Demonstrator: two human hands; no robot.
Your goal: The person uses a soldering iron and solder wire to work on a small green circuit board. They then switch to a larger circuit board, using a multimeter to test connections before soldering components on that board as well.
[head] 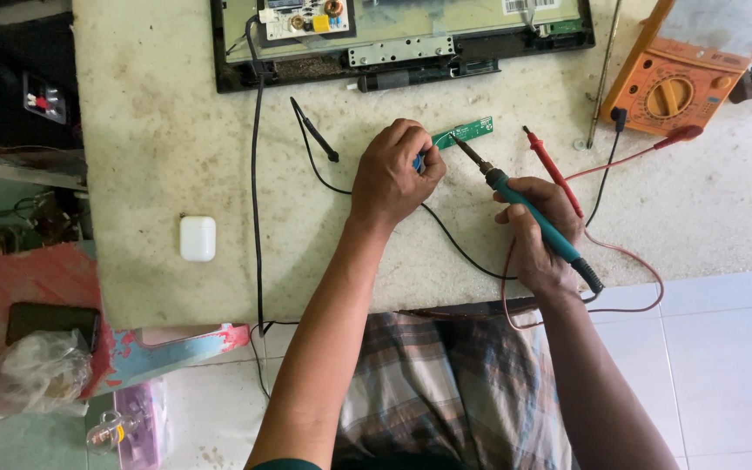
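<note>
My left hand is curled down on the near-left end of the small green circuit board, fingers bent close together and pinching it against the stone table; the board is a narrow strip whose long axis runs from my left fingers up and away to the right, its free end pointing toward the orange multimeter; my right hand is wrapped tight around the teal handle of the soldering iron, fingers fully closed on it; the iron's long axis slants from near-right to far-left, its dark tip aimed at the middle of the board and touching or just above it, I cannot tell which; the red probe lies just right of the board, roughly parallel to the iron, its lead looping past my right wrist; the black probe lies left of the board, well apart from it; beyond the board sits an opened black panel with its own circuitry; a white earbud case rests far left of the board, nearer me.
</note>
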